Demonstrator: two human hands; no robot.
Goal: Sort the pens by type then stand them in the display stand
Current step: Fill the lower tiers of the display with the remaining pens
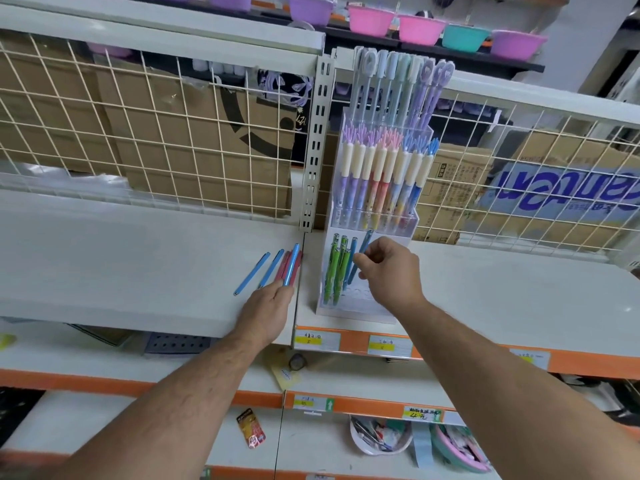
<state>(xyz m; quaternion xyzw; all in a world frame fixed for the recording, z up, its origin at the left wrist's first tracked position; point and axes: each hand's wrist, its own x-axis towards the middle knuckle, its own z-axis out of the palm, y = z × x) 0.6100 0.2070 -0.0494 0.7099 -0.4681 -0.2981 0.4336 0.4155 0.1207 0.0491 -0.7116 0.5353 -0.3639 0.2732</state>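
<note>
Two blue pens [252, 273] lie loose; left fingers [281, 292] pinch another, right fingers [363, 264] another.

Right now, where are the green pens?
Head view, centre: the green pens stand in the lowest front tier of the display stand, just left of the blue pen the right hand holds.

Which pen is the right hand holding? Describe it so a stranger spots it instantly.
Find the clear tiered display stand on the white shelf, then its lowest tier, beside the green pens. The blue pen pinched by the right hand is the one: it tilts rightward, unlike its standing blue neighbour.
</note>
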